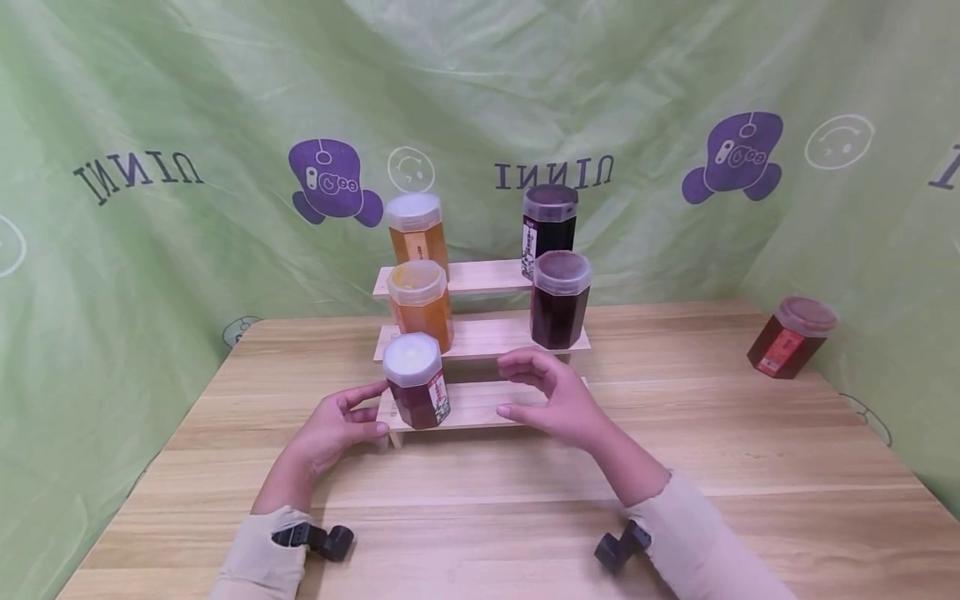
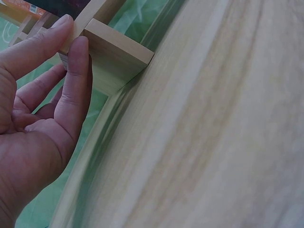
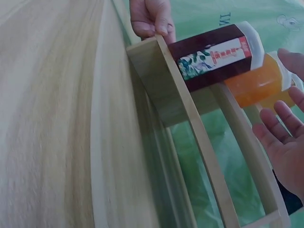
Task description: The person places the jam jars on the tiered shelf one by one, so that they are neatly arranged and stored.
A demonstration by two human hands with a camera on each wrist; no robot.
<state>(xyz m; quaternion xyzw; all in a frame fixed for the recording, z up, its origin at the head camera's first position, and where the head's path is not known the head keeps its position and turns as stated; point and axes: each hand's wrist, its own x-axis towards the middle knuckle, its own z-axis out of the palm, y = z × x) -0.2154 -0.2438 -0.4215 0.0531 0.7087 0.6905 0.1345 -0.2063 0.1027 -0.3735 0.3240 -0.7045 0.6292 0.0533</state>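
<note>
A three-step wooden rack (image 1: 480, 406) stands on the table. My left hand (image 1: 335, 427) pinches the left end of its lowest step between thumb and fingers; the left wrist view shows the fingertips (image 2: 77, 47) against the wood. On that step, beside this hand, is a dark red jar (image 1: 417, 392) with a whitish lid and a printed label. My right hand (image 1: 558, 398) hovers near the lowest step's right part, fingers loosely bent, holding nothing. Orange jar (image 1: 423, 317) and dark jar (image 1: 558, 312) occupy the middle step's left and right.
On the top step are an amber jar (image 1: 417, 237) at left and a dark purple jar (image 1: 550, 225) at right. Another dark red jar (image 1: 787, 346) with a red label stands near the right edge of the table (image 1: 480, 517). A green printed curtain (image 1: 465, 92) hangs behind.
</note>
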